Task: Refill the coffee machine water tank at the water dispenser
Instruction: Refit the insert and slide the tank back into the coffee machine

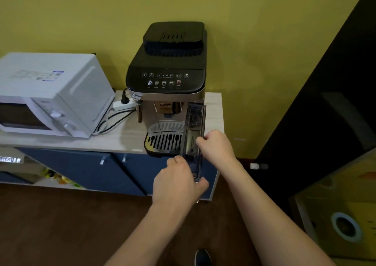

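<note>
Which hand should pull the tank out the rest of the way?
Probably the left hand: it grips the near end of the tank, which sticks out past the counter. The right hand only steadies its side.

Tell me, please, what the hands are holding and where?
Both grip the water tank: left hand at its front end, right hand on its right rim.

Two bare forearms, no sleeves, bare hands, one dark shoe (202, 257)
</note>
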A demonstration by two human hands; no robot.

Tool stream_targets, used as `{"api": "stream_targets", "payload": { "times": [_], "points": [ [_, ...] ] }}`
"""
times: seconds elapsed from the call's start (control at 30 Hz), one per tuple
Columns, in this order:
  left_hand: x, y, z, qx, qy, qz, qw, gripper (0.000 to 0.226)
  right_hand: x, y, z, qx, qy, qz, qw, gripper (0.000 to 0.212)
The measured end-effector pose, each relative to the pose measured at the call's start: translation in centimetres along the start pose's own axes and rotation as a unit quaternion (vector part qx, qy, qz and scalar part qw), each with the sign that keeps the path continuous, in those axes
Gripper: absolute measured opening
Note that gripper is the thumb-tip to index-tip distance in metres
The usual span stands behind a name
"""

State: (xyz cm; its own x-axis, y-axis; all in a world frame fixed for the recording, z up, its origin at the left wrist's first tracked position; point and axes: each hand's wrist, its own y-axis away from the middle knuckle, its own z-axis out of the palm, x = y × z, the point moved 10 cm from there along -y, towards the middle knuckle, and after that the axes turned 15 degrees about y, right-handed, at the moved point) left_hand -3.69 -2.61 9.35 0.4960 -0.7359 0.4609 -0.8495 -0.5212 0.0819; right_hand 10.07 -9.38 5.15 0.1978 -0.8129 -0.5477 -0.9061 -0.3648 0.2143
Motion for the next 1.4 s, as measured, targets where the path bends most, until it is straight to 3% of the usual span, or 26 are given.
{"api": "stream_targets", "payload": {
  "times": [0.27, 0.47, 0.67, 1.4],
  "points": [
    [0.6, -2.3, -0.6, 0.014, -0.003, -0.014, 1.000, 0.051, -0.7, -2.4, -0.3, -0.037, 0.016, 0.001, 0.999, 0.025],
    [0.9, -3.8, -1.0, 0.027, 0.008, -0.013, 1.000, 0.044, -1.0, -3.6, -1.1, -0.048, 0.037, -0.004, 0.998, 0.036],
    [0.8, -5.1, -0.4, 0.027, -0.013, -0.021, 0.999, 0.055, -1.1, -4.5, -1.0, -0.052, -0.002, -0.009, 0.999, 0.039],
    [0.5, -5.2, -0.4, 0.067, -0.023, 0.018, 0.997, 0.062, -0.5, -4.9, -0.2, -0.064, -0.060, -0.040, 0.995, 0.042]
  ]
}}
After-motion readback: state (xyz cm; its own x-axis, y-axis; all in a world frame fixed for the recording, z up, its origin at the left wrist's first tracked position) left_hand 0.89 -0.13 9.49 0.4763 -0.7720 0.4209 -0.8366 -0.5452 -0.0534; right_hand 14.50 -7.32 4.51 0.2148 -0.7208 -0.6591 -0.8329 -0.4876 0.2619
